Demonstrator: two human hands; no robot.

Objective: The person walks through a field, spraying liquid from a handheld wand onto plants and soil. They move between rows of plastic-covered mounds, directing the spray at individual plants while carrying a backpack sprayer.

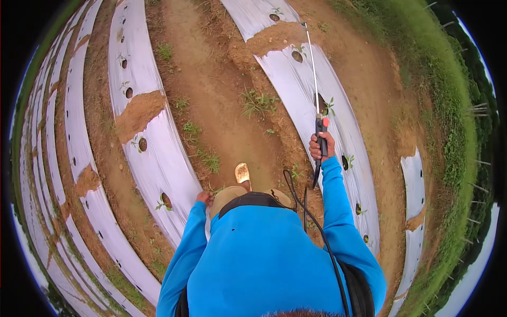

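Note:
My right hand (321, 146) is wrapped round the black handle of a sprayer wand (315, 79). Its long metal tube points forward over a bed covered in pale plastic mulch (338, 95), and the tip reaches bare soil beyond. A red part sits on the handle's side. From the handle a black hose (317, 222) loops back past my waist. Close to the wand, a green seedling (328, 105) grows from a hole in the plastic. My left hand (205, 197) hangs beside my thigh with its fingers curled; whether they hold anything is hidden.
More mulched beds (134, 58) with planting holes run along my left, broken by mounds of soil (140, 113). I stand on a dirt path (206, 95) with tufts of weeds (257, 101). A grassy bank (441, 105) with posts borders the right side.

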